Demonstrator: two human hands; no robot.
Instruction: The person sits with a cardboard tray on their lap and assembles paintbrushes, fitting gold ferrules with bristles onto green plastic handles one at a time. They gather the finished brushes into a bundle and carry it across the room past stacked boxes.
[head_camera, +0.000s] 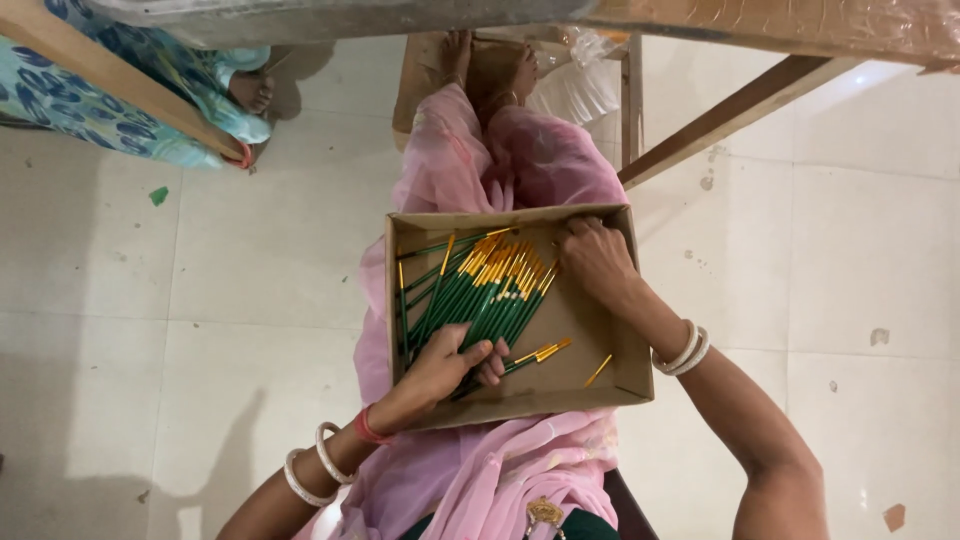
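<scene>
Head view: looked straight down on a person's lap, draped in pink cloth (470, 180), with a shallow cardboard box (620, 385) resting on it.
Left hand: the left hand (450, 365) lay on the near end of the pile of sticks (470, 295), fingers curled over a few green shafts; it seemed to be gathering them, though I could not tell how many it actually gripped.
Right hand: the right hand (597, 258) was pressed down at the far right corner of the box, by the yellow tips of the pile; whether it pinched a stick or only steadied the box I could not tell.
Hands together or apart: apart, one at each end of the pile.
Sticks: thin green ones with yellow tips, most fanned in one loose heap between the two hands, tips pointing toward the right hand.
Strays: a small pair (540, 352) lay just right of the left hand, and one single yellow piece (598, 371) lay further right, below the right wrist.
Progress: as I judged it, the sorting was at an early or middle stage; nearly everything sat in the one heap, and no finished bundle showed anywhere in the box.
Left to do: the bulk of the heap.
Surroundings: pale tiled floor (200, 300) on both sides of the arms, and a wooden frame (730, 115) beyond the right hand.
</scene>
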